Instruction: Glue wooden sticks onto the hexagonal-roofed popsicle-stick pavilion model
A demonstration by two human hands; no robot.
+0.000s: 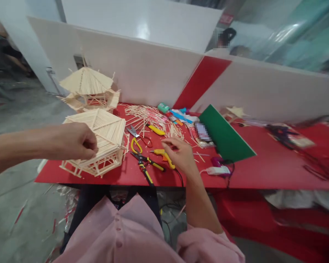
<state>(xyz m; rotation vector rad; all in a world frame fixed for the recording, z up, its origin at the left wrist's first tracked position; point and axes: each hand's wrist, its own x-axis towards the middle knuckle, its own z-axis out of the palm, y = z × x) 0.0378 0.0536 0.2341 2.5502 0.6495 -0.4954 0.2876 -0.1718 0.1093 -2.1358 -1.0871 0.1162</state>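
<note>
Left hand (83, 140) curls over the near, roofed stick model (109, 133), left end of red surface (265, 164); cannot tell whether it grips anything. Right hand (180, 154) hangs half-bent by the yellow glue gun (169, 160), any hold likewise unclear. Black-and-yellow pliers (146, 173) lie between model and gun.

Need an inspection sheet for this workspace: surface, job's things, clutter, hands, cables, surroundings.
Surface: red table, partly strewn with loose sticks.
Job's things: near stick model at the left; taller stick model behind it; yellow glue gun.
Clutter: scissors, pliers and yellow knife close together; green board farther right.
Hands: left hand at the near stick model, right hand at the glue gun; grip unclear for both.
Cables: dark cable by the glue gun, near the table's front edge.
Surroundings: white partition behind, floor scraps, blurred people beyond.
</note>
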